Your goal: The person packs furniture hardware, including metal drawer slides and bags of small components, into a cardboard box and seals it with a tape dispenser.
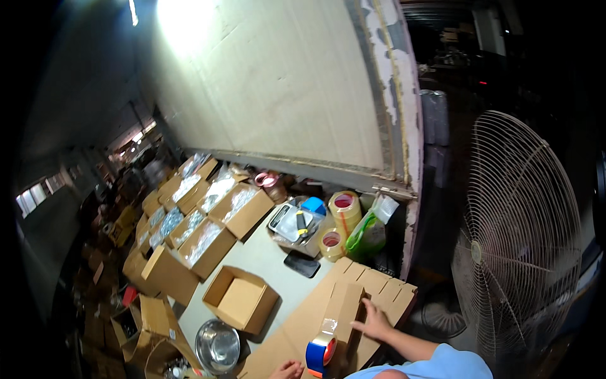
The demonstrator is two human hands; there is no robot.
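Note:
A narrow cardboard box (341, 307) lies in front of me on flat brown cardboard, with a strip of clear tape on its top. On its near part stands a blue tape dispenser (315, 360) with a roll of tape. My right hand (377, 323) is at the box's right side, thumb and fingers spread, fingertips at its edge. My left hand (288, 370) is at the lower edge of the view, left of the dispenser and apart from it. Its fingers are loosely bent and apart with nothing visible in them; the rest of this hand is cut off.
An open cardboard box (243, 297) and a metal bowl (217, 346) are to the left. Beyond stand several boxes of bagged parts (205, 243). A black phone (302, 264), clear tape rolls (332, 244) and a green bag (368, 237) lie farther back. A large fan (521, 234) stands right.

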